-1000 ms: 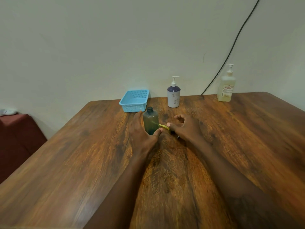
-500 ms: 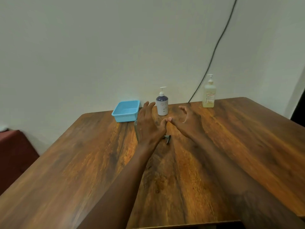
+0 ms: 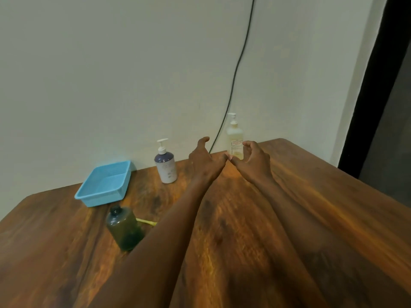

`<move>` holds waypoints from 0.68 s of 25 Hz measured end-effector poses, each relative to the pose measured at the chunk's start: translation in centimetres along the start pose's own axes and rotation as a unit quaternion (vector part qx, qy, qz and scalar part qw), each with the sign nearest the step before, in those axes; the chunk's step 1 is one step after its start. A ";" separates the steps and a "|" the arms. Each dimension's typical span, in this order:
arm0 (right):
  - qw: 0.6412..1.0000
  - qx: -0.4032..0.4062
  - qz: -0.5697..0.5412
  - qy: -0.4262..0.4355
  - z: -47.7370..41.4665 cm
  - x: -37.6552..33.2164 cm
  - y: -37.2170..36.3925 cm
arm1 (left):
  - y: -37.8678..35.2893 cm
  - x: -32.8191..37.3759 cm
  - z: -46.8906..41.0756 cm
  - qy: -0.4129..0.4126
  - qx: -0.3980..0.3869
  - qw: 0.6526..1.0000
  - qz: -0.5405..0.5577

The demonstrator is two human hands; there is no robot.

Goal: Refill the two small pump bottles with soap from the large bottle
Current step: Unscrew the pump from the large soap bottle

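Observation:
A dark green bottle (image 3: pixel 125 227) without its pump stands on the wooden table (image 3: pixel 311 196) at the near left, with a yellow pump tube (image 3: pixel 146 221) lying just behind it. A small purple-and-white pump bottle (image 3: pixel 165 163) stands by the wall. Further right, at the table's back edge, stands a tall pale-yellow pump bottle (image 3: pixel 234 138). Both my hands are stretched toward that pale bottle with fingers spread, my left hand (image 3: pixel 205 161) to its left and my right hand (image 3: pixel 251 162) partly in front of it. Neither holds anything.
A light blue plastic basket (image 3: pixel 104 185) sits at the back left by the wall. A black cable (image 3: pixel 235 72) runs down the wall behind the pale bottle. A dark doorway edge (image 3: pixel 373 85) is at the far right.
Both hands left the green bottle and the pump beside it and moved forward and right toward the pale-yellow bottle. The view has swung right as well.

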State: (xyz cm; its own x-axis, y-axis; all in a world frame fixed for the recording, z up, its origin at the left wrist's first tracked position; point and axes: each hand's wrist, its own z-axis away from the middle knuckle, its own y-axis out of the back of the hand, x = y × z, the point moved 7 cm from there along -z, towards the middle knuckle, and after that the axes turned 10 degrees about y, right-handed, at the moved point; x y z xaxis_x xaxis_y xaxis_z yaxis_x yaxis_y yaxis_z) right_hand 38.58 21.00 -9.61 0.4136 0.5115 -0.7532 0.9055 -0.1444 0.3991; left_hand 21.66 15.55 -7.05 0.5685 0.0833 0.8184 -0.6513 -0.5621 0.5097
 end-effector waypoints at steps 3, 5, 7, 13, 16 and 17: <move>1.000 0.004 0.021 -0.023 -4.0 4.5 0.0 | -4.3 -0.3 -4.4 0.020 -0.047 0.999 0.006; 0.999 0.000 0.028 -0.039 -6.5 7.7 -0.7 | -7.0 -0.9 -7.4 0.029 -0.065 0.997 0.006; 0.998 -0.008 0.024 -0.056 -8.5 10.2 -1.6 | -9.6 -1.9 -10.0 0.047 -0.085 0.995 0.014; 0.994 -0.073 0.010 -0.077 -12.5 15.2 -6.5 | -15.3 -4.1 -15.6 0.088 -0.145 0.985 0.033; 0.994 -0.093 -0.012 -0.062 -13.7 16.0 -8.3 | -17.3 -4.6 -17.3 0.095 -0.188 0.976 0.046; 0.994 -0.097 -0.021 -0.054 -14.0 16.1 -8.7 | -17.9 -4.8 -17.6 0.096 -0.197 0.975 0.046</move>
State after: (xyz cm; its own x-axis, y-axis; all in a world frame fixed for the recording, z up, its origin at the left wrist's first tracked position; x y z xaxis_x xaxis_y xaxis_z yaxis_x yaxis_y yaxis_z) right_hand 36.04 42.34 -17.91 0.3940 0.4175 -0.8188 0.8909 0.0455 0.4519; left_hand 21.71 39.70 -15.44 0.4180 0.2217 0.8810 -0.8591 -0.2189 0.4627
